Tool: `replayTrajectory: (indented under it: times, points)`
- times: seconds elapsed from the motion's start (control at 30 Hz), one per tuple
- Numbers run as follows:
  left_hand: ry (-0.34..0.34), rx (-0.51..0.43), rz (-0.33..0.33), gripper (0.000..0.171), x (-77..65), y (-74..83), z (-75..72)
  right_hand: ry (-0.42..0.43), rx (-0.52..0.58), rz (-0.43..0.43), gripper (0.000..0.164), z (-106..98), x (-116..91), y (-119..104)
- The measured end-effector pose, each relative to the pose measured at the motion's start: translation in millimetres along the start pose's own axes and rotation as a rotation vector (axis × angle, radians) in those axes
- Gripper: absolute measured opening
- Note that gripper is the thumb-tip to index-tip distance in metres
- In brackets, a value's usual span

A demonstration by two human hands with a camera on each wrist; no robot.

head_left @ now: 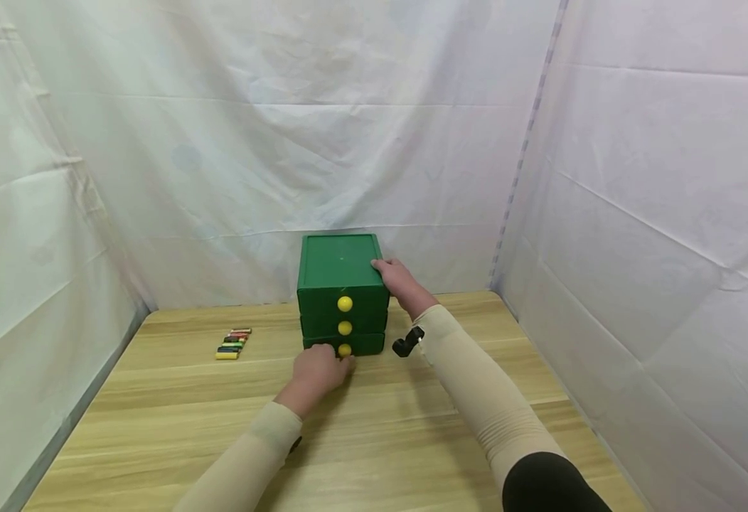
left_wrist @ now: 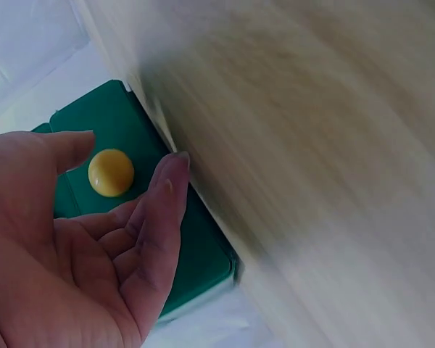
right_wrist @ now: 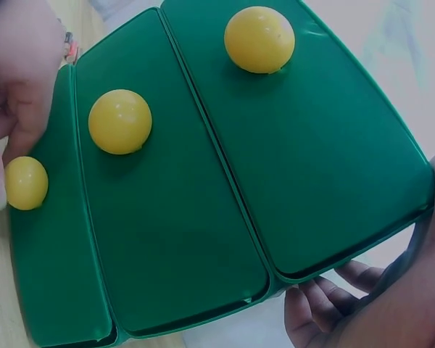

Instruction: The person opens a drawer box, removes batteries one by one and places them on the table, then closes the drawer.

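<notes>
A green three-drawer cabinet (head_left: 340, 259) stands on the wooden table, with one round yellow knob on each drawer front. My left hand (head_left: 318, 368) is at the bottom drawer. Its thumb and fingers lie on either side of the bottom yellow knob (left_wrist: 111, 173), spread with a gap around it in the left wrist view. My right hand (head_left: 402, 281) holds the cabinet's right side near the top, thumb over the upper edge and fingers (right_wrist: 322, 301) along the side wall. The middle knob (right_wrist: 120, 122) and top knob (right_wrist: 259, 40) are untouched.
Several short coloured sticks (head_left: 230, 345), like crayons or batteries, lie in a row on the table (head_left: 175, 398), left of the cabinet. White cloth (head_left: 252, 163) hangs behind the table and on both sides. A black wrist mount (head_left: 408, 343) sticks out from my right sleeve.
</notes>
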State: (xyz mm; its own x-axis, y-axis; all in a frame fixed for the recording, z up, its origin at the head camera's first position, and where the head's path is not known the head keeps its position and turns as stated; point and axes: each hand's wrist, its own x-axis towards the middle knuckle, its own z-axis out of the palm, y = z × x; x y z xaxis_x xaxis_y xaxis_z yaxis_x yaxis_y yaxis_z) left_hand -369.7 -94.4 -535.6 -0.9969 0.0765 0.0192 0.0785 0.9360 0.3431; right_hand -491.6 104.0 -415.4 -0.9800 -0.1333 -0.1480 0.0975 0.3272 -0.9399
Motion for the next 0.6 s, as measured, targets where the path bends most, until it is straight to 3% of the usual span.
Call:
replayTrajectory:
  times: [0.27,0.43,0.6]
  points:
    - [-0.023,-0.043,0.105,0.046,-3.2,-21.0,-14.2,-0.023,-0.003,0.02,0.081,-2.5,0.9,-4.1]
    - [-0.007,-0.047,0.18,0.032,-4.3,-30.1,-41.9,-0.081,0.004,-0.011,0.077,-7.0,2.7,-0.1]
    - [-0.076,-0.09,0.274,0.025,-10.4,-33.5,-71.6,-0.108,0.021,-0.062,0.075,-15.0,4.0,11.9]
